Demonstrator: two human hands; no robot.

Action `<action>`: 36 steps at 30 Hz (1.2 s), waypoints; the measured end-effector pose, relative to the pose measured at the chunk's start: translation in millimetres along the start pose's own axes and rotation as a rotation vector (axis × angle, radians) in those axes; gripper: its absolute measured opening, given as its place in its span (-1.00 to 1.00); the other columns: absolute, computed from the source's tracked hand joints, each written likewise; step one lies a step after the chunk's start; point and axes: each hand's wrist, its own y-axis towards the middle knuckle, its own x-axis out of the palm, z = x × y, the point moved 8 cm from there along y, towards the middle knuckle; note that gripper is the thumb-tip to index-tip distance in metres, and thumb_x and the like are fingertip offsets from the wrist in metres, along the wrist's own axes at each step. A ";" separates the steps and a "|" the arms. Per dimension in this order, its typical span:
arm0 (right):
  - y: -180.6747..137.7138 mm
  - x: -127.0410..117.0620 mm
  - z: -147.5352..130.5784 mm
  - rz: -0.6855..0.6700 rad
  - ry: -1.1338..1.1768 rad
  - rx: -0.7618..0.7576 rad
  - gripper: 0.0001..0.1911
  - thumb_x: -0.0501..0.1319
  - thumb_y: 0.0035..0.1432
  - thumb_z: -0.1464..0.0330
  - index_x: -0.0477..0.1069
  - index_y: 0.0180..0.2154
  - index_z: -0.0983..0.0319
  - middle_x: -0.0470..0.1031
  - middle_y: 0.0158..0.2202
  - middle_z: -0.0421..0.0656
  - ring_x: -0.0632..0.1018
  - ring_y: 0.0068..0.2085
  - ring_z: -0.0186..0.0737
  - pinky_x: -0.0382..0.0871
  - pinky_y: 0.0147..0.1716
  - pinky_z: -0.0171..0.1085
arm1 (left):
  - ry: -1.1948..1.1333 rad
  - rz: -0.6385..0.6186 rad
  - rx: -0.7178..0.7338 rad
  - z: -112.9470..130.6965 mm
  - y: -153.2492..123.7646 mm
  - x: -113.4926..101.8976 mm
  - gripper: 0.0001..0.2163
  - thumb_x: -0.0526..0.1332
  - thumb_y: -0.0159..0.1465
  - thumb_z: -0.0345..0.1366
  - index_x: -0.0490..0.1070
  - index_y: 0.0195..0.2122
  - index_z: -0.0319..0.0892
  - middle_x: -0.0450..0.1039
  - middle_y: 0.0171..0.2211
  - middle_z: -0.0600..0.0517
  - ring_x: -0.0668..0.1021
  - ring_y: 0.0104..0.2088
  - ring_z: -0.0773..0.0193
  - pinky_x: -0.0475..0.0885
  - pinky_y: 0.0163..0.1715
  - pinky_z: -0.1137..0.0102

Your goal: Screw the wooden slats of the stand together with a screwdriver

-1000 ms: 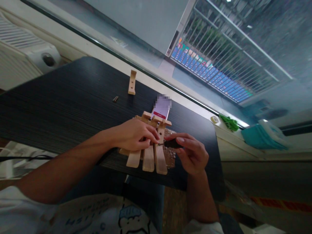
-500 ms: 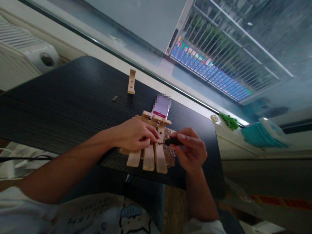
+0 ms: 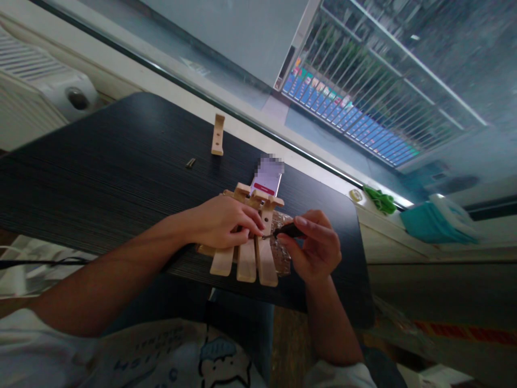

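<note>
here at the edge of the dark bench (image 3: 133, 145), the wooden rack (image 3: 245, 264) lies right under both hands, three flared strips pointing towards the person. the right hand (image 3: 317, 248) has a black-handled tool (image 3: 291, 230) pinched between thumb and fingers, palm turned inward, the handle's end tucked out of sight. its thin shaft runs to the rightmost strip, just below an open hole; whether the tip sits on a screw is too small to tell. and the left hand (image 3: 222, 222) lies across the rack, fingers curled, fingertips right by that tip! are they pinching anything? cannot tell; that hand also covers the middle of the left strips. behind the rack, a phone (image 3: 269, 178) has its near end hidden and its top pixelated. farther off, a loose wooden hook (image 3: 217, 134) and some small screws (image 3: 190, 163), their number blurred.
</note>
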 end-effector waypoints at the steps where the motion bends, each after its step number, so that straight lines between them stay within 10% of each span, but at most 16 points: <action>1: -0.2 -0.5 0.1 0.007 0.008 -0.006 -0.38 0.31 0.07 0.53 0.33 0.12 -0.05 0.42 -0.31 -0.23 0.45 -0.40 -0.33 0.41 -0.60 -0.36 | -0.002 0.001 0.002 0.1 0.1 0.1 -0.66 0.15 0.13 -0.50 0.62 -0.17 -0.08 0.59 -0.05 0.13 0.62 -0.15 0.27 0.41 -0.14 0.47; 15: -0.1 3.4 1.2 -0.200 0.237 0.054 -0.48 0.13 0.20 0.55 0.30 0.15 0.04 0.58 -0.01 -0.10 0.62 -0.04 -0.16 0.61 -0.16 -0.08 | 0.002 0.005 0.027 2.4 -0.7 -1.1 -0.65 0.13 0.14 -0.47 0.62 -0.14 -0.10 0.59 -0.05 0.10 0.63 -0.16 0.27 0.41 -0.16 0.46; 36: -0.5 0.0 7.6 -0.070 0.197 0.006 -0.44 0.32 0.09 0.49 0.33 0.10 0.00 0.53 -0.21 -0.18 0.56 -0.29 -0.28 0.51 -0.47 -0.29 | 0.005 -0.001 0.024 2.1 -0.4 -0.9 -0.65 0.13 0.14 -0.48 0.62 -0.14 -0.12 0.59 -0.05 0.08 0.63 -0.15 0.26 0.42 -0.14 0.45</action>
